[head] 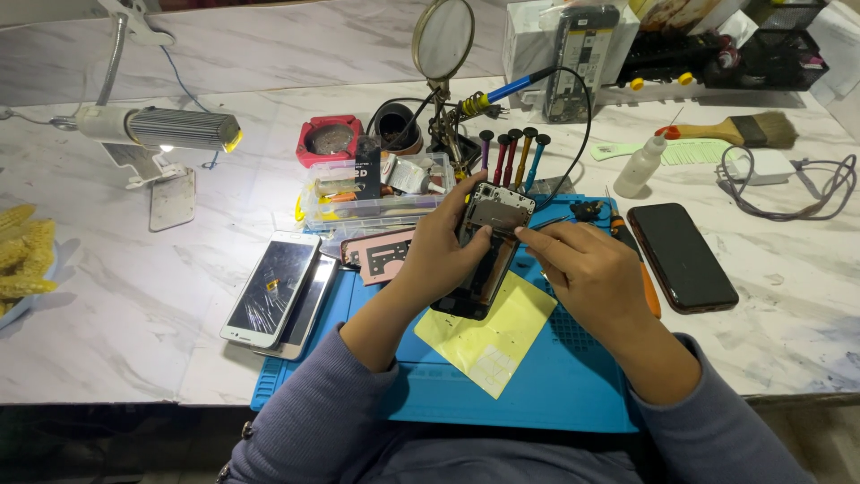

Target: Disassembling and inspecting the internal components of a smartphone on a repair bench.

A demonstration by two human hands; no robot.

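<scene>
The left hand (445,246) is wrapped around an opened phone (488,251) — back cover off, internals exposed — holding it tilted above the blue work mat (546,376), thumb pressed on its face. The right hand (591,269) sits just beside it, fingers pinched together at the phone's right edge; it appears to hold a thin tool, though the view is too poor to confirm. Beneath the phone lies a yellow sheet (497,341) on the mat. An orange-handled tool (647,278) lies near the right hand, with a dark phone (683,257) beside it on the marble table (134,305). Two cracked phones (279,291) are stacked at the mat's left edge — apart from both hands.
</scene>
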